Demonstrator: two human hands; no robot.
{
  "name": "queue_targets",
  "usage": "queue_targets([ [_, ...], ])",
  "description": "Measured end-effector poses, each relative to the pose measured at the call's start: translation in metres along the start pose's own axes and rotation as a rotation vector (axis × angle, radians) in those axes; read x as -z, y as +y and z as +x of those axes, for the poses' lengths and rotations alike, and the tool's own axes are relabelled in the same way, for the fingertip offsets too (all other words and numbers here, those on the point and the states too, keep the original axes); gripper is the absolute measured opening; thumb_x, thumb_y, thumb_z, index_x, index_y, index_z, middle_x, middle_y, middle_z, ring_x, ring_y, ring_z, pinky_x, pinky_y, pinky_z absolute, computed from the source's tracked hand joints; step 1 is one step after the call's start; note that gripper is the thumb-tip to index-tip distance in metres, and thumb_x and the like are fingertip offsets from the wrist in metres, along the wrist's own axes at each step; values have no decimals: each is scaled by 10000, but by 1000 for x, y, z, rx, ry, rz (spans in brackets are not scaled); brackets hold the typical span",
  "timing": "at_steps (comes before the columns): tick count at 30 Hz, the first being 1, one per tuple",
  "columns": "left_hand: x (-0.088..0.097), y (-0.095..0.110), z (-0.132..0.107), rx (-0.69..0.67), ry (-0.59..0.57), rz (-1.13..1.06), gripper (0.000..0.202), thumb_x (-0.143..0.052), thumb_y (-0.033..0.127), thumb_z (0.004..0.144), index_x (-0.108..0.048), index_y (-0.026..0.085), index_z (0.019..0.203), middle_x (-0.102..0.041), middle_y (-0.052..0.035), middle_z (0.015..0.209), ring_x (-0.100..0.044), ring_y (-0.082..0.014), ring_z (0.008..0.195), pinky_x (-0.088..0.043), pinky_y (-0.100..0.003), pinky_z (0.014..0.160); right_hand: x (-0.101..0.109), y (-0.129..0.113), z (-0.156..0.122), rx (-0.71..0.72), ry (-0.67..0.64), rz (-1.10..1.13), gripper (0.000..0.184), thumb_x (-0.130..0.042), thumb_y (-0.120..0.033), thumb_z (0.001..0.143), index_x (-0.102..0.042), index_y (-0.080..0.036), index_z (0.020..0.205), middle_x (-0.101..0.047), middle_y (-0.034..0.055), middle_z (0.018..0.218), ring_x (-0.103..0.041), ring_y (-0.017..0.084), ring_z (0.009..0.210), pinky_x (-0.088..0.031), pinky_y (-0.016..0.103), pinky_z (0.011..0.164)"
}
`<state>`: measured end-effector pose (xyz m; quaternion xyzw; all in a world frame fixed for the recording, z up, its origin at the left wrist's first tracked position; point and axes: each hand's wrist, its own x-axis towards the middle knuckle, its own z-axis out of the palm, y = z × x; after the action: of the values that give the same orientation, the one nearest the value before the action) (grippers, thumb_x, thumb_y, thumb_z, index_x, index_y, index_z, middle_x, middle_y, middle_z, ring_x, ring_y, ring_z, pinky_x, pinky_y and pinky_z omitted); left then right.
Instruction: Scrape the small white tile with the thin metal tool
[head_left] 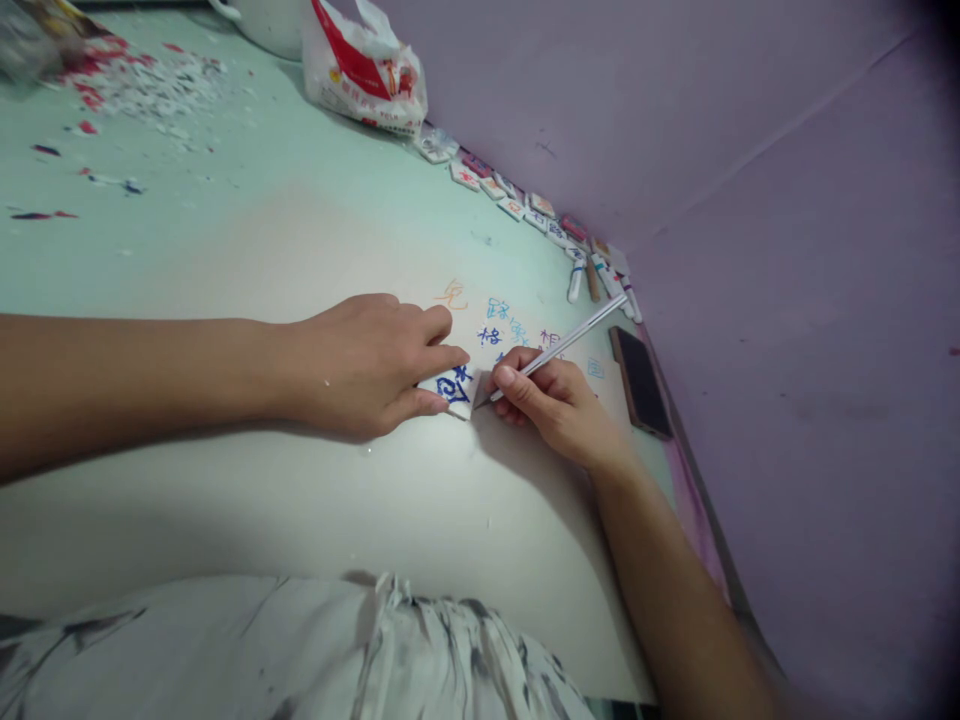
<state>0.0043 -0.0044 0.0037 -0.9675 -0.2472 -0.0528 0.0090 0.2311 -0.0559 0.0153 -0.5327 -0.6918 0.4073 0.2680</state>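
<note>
A small white block with a dark blue character on it lies flat on the table. Thumb and index finger of my left hand press on its left and upper edges, pinning it down. In my right hand is a slim silver-white craft knife, gripped like a pen. Its grey pointed blade touches or nearly touches the block's right edge; the exact contact is too small to tell. Coloured handwritten characters show on the table surface just beyond both hands, partly covered by the right one.
Along the purple wall stand several small lettered blocks and marker pens. A dark phone lies by the right edge. White and red shavings are heaped at the far left. A plastic bag sits beside a white mug.
</note>
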Motion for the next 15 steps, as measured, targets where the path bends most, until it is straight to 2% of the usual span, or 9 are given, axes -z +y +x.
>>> queue_targets([
  [15, -3, -2, -2, -15, 59, -29, 427, -405, 481, 965, -647, 230, 1211, -631, -117, 1054, -588, -216, 701, -409, -361, 658, 1, 0, 0, 2, 2, -22, 621, -576, -731, 842, -579, -170, 577, -629, 53, 811, -522, 102, 609, -441, 244, 557],
])
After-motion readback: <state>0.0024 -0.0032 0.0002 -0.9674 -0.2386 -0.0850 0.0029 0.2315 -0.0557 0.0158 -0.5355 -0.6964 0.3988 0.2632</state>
